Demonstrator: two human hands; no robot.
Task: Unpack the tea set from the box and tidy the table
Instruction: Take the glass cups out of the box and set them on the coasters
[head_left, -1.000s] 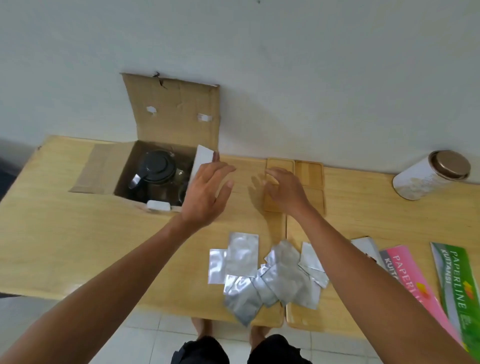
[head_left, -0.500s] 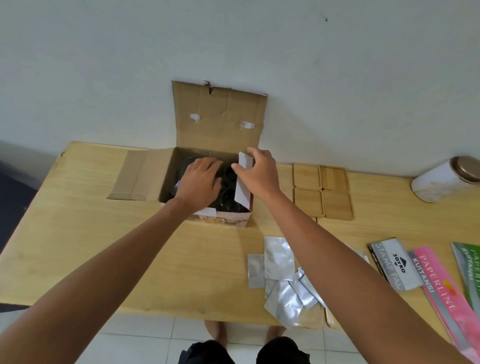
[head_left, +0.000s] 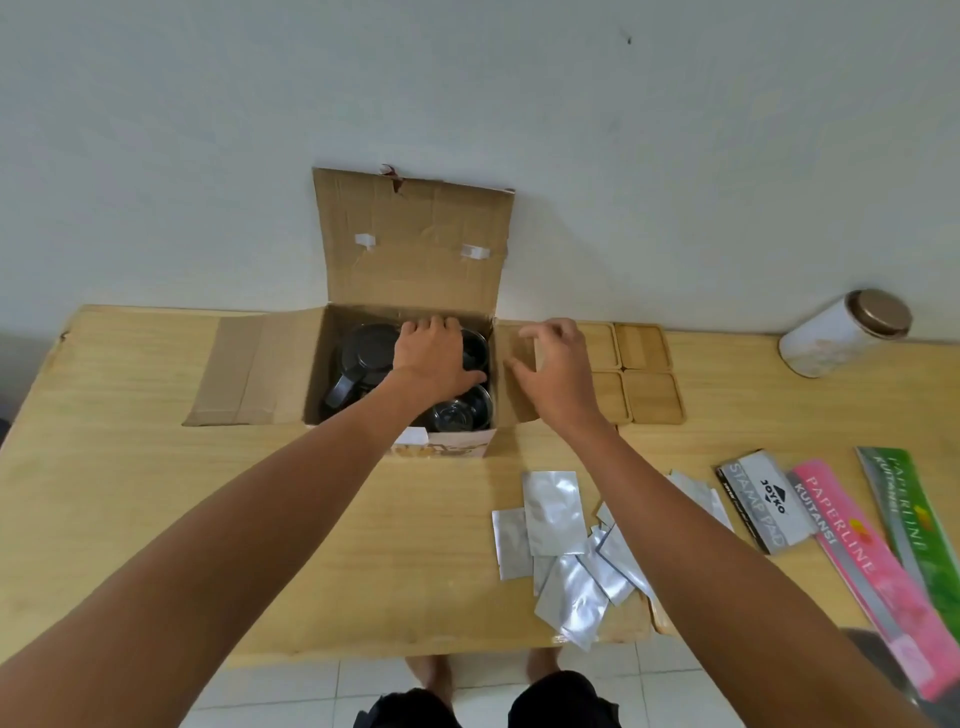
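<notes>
An open cardboard box stands at the back of the wooden table, its lid flap up against the wall. Inside sit a dark teapot on the left and glass cups on the right. My left hand reaches palm-down into the box and covers the far cup; whether it grips anything is hidden. Just outside the box, my right hand hovers with fingers spread over the right flap, which lies folded outward. Several square wooden coasters lie beside that flap.
Several silver foil sachets lie scattered near the front edge. A stamp pad box, a pink receipt book and a green one lie at the right. A white canister lies on its side by the wall.
My left hand went deeper into the box over the cups. My right hand left the coasters, took the upright right flap and moved out to the right; the flap now lies folded out.
</notes>
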